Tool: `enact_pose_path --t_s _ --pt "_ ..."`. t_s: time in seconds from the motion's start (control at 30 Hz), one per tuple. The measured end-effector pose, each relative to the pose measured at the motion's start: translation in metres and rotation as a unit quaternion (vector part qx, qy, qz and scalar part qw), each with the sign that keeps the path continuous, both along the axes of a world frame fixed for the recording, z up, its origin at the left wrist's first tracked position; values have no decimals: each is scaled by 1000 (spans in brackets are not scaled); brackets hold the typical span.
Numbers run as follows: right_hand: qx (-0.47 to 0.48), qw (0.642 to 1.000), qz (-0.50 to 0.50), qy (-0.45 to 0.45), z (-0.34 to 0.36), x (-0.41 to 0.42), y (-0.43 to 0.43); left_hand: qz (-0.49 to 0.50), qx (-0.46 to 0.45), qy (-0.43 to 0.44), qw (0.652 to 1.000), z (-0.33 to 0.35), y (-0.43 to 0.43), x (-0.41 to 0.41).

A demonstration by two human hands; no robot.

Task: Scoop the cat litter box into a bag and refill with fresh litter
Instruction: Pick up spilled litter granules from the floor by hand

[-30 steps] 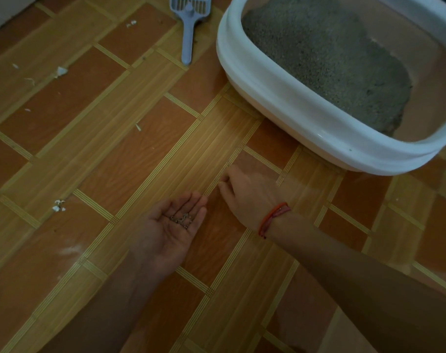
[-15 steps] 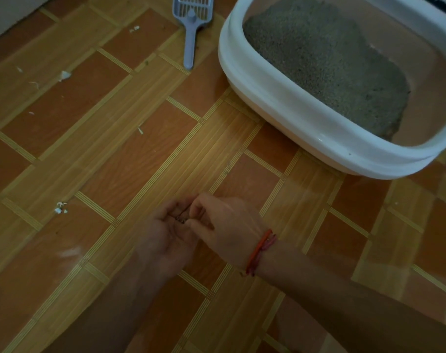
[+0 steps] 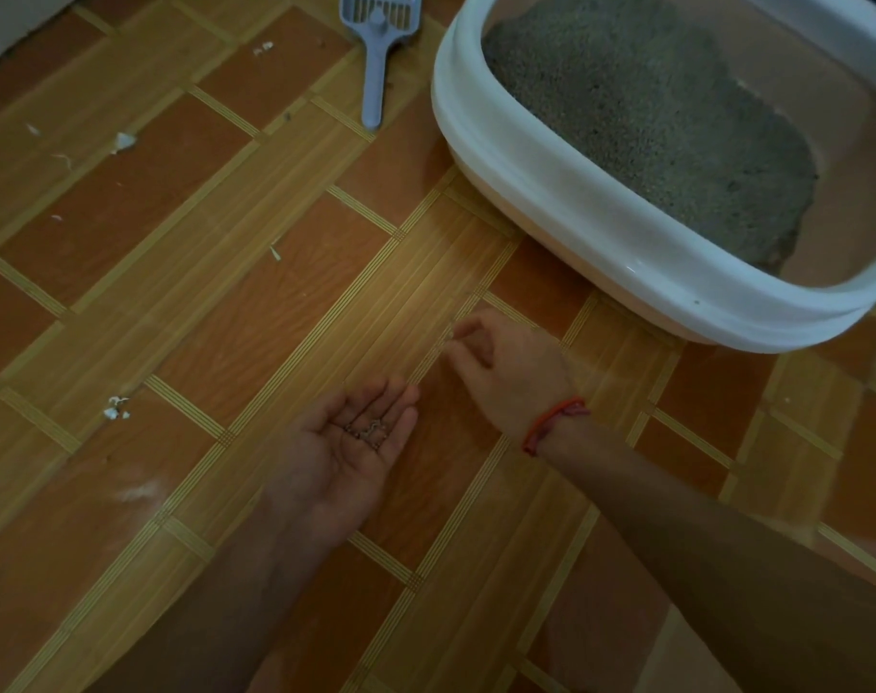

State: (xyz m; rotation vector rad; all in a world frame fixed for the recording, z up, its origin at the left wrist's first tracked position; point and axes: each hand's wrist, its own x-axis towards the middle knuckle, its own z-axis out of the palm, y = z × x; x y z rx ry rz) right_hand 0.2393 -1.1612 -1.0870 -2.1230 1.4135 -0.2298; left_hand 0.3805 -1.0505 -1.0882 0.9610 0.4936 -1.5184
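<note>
The left hand [image 3: 346, 457] is held palm up above the floor [image 3: 256, 312], fingers straight and close together, and a few litter grains [image 3: 368, 431] are carried on them. The right hand [image 3: 513, 375], with a red cord [image 3: 551, 422] at the wrist, is positioned just beyond, fingers curled toward the floor; whether a grain is pinched cannot be told. The litter box [image 3: 576, 212] is set on the floor at upper right, grey litter [image 3: 651, 117] heaped inside. The scoop [image 3: 376, 62] is laid left of it.
</note>
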Motion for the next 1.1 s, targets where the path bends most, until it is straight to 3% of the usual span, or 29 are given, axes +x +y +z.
enact_pose_path --t_s 0.17,0.57,0.87,1.1 --pt "5 998 -5 57 -11 2 -16 -3 4 2 1000 1 -1 0" --pt "-12 999 10 50 -19 9 -19 0 9 7 1000 1 -2 1" --pt "-145 978 102 114 -27 13 -12 -2 8 6 1000 -1 -2 1" --pt "-63 975 126 171 -28 12 -10 1 6 7 1000 -1 0 1"
